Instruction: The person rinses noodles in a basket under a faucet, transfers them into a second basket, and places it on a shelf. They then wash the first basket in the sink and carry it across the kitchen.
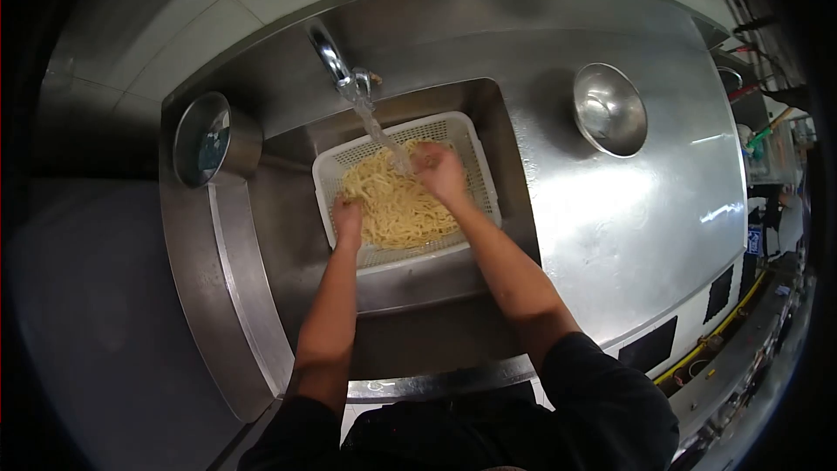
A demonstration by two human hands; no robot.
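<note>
Pale yellow noodles [397,209] lie heaped in a white perforated basket [484,166] inside the steel sink [283,209]. Water [377,133] runs from the faucet [330,54] onto the heap. At the heap's left edge, my left hand [347,220] has its fingers curled on some noodles. My right hand [438,173] is at the upper right of the heap, beside the stream, its fingers bent; what lies under them is partly hidden.
A round steel bowl [610,111] sits on the steel counter [610,218] to the right. A deep steel pot [240,144] stands at the left of the sink. Tiled wall [200,35] rises behind; shelving with various items is at far right.
</note>
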